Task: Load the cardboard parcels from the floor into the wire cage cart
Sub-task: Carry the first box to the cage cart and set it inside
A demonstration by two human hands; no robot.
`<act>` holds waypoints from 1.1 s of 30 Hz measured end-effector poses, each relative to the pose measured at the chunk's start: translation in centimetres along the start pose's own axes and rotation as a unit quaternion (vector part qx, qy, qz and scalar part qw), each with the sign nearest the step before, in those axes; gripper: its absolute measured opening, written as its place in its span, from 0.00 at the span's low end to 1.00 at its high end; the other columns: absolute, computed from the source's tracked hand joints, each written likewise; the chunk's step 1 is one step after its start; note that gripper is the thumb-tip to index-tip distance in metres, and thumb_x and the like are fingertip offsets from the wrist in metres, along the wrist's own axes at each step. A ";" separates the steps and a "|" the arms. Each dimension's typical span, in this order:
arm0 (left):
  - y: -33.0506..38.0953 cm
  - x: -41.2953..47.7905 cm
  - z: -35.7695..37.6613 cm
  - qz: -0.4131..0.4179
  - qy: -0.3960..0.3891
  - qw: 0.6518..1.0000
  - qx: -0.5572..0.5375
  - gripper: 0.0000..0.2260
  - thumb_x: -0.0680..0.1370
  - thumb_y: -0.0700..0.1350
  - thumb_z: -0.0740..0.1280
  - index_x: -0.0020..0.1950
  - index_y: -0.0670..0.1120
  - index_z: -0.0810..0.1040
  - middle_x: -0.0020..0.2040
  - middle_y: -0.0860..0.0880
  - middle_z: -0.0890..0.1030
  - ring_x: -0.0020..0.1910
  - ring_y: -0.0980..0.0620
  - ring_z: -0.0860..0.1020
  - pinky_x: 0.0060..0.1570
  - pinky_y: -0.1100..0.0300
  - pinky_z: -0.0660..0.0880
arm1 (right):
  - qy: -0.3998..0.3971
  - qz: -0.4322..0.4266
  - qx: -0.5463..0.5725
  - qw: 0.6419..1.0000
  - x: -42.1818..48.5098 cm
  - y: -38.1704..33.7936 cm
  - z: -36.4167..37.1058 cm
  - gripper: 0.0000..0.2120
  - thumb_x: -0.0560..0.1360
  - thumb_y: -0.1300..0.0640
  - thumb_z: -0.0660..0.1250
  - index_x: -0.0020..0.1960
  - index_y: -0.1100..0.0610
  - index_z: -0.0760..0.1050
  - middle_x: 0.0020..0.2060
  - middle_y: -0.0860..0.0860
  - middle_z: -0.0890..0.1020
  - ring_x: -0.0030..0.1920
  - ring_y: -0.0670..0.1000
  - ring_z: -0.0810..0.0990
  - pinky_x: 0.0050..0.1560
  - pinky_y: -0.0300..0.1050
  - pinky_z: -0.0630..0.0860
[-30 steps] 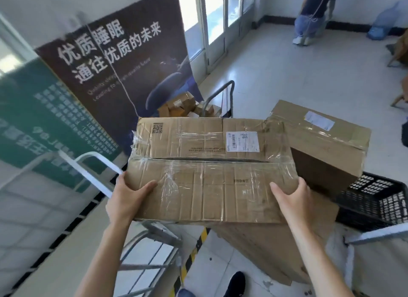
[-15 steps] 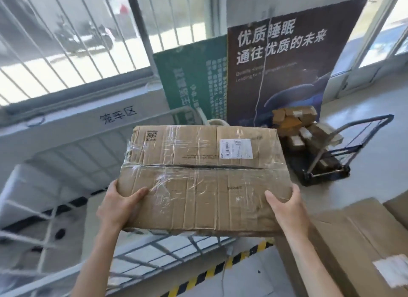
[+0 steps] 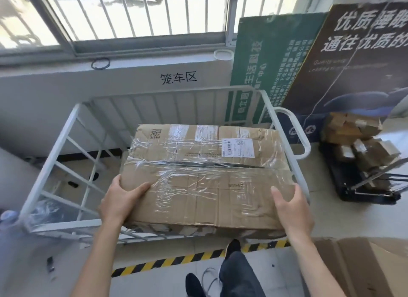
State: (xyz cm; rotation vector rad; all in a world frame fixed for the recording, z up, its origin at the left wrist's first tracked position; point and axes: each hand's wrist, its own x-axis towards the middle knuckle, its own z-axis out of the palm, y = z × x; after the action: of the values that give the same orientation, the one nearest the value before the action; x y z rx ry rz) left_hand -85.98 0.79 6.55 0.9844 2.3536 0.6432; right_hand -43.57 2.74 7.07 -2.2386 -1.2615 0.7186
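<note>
While the person's shoe (image 3: pixel 234 247) stands by the striped floor tape (image 3: pixel 167 261), 2 hands hold 1 parcel (image 3: pixel 205 175) over the cart (image 3: pixel 50 155). The left hand (image 3: pixel 120 202) grips the near left corner, thumb on top. The right hand (image 3: pixel 291 208) clasps the near right corner the same way. The parcel (brown, wound in clear tape, 1 white label on top) sits level above the cart's near rail and right half; whether it touches the rail I cannot tell. Right of the cart, a trolley (image 3: pixel 362 192) carries small boxes. Behind, a green board (image 3: pixel 271 60) and dark poster (image 3: pixel 357 60) lean on the wall under a barred window (image 3: pixel 132 11).
</note>
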 end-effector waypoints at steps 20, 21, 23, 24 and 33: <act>5.6 21.5 18.1 -0.106 -0.126 0.982 -0.091 0.43 0.68 0.51 0.80 0.75 0.46 0.58 0.66 0.43 0.73 0.53 0.49 0.73 0.48 0.60 0.69 | -0.066 0.080 0.036 0.994 28.3 -3.9 14.2 0.29 0.76 0.45 0.67 0.73 0.54 0.64 0.64 0.54 0.77 0.58 0.58 0.78 0.50 0.51 0.70; 4.9 22.7 20.2 -0.120 -0.131 0.981 -0.080 0.43 0.69 0.51 0.80 0.75 0.45 0.58 0.66 0.42 0.74 0.54 0.48 0.73 0.51 0.57 0.69 | -0.077 0.094 0.021 0.992 29.8 -2.8 16.0 0.28 0.77 0.47 0.67 0.73 0.54 0.64 0.63 0.55 0.78 0.55 0.58 0.78 0.49 0.51 0.71; 3.0 24.5 24.1 -0.147 -0.140 0.977 -0.066 0.42 0.69 0.50 0.80 0.75 0.45 0.59 0.67 0.41 0.74 0.55 0.46 0.74 0.54 0.55 0.68 | -0.092 0.102 -0.012 0.990 31.8 -0.3 19.4 0.28 0.78 0.50 0.67 0.75 0.54 0.64 0.64 0.56 0.79 0.53 0.57 0.79 0.53 0.54 0.75; 2.1 25.3 25.9 -0.155 -0.147 0.975 -0.058 0.41 0.69 0.50 0.79 0.75 0.44 0.60 0.67 0.41 0.74 0.54 0.47 0.73 0.53 0.55 0.68 | -0.101 0.104 -0.027 0.989 32.5 0.9 21.2 0.29 0.79 0.51 0.67 0.76 0.55 0.63 0.68 0.57 0.76 0.59 0.60 0.78 0.59 0.57 0.75; -5.6 33.2 40.2 -0.148 -0.186 0.971 -0.028 0.41 0.69 0.55 0.78 0.74 0.43 0.61 0.66 0.44 0.76 0.59 0.46 0.77 0.57 0.54 0.71 | -0.124 0.131 -0.068 0.981 39.8 10.5 33.8 0.30 0.80 0.48 0.64 0.79 0.46 0.58 0.77 0.50 0.67 0.74 0.59 0.68 0.70 0.64 0.67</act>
State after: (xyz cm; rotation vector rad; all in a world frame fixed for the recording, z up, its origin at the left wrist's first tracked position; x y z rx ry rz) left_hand -84.62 31.19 -36.14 0.6429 2.0776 0.3687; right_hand -41.15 37.37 -33.39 -2.5204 -1.1668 1.0661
